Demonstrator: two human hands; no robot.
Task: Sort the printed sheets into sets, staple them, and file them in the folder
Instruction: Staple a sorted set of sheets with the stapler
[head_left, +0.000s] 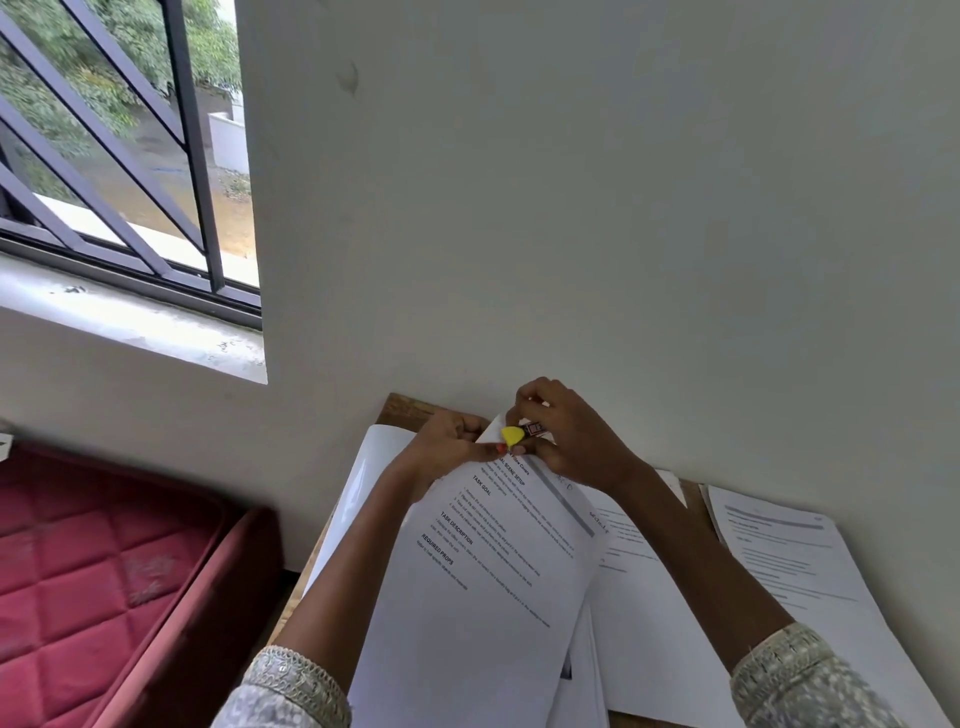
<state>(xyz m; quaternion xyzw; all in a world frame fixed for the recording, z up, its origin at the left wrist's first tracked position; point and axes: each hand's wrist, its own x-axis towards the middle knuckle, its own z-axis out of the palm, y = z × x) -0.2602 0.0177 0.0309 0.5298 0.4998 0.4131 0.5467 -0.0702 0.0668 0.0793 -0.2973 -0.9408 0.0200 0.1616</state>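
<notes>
The top page of the set (483, 571) carries bold headings that read "TASK GOAL", "TASK DESCRIPTION" and "REQUIRED PROPS". Above them is a line ending "SCENE SETUP", its start hidden by the left hand (452, 441). The smaller print under each heading is too fine to read.

The set is held tilted over the table (405, 408). The left hand pinches its far corner, and the right hand (566, 431) is curled round a stapler (522, 434) at that same corner. The stapler shows a yellow end and a red-and-white label whose words cannot be made out. The fingers cover most of its body, so its mouth on the paper is hidden.

More printed sheets (789, 551) lie to the right, cut off by the frame edge, their text blurred. A glossy white cover (363, 478) lies under the left forearm; whether it is the folder cannot be told. A red mattress (104, 561) sits at left.
</notes>
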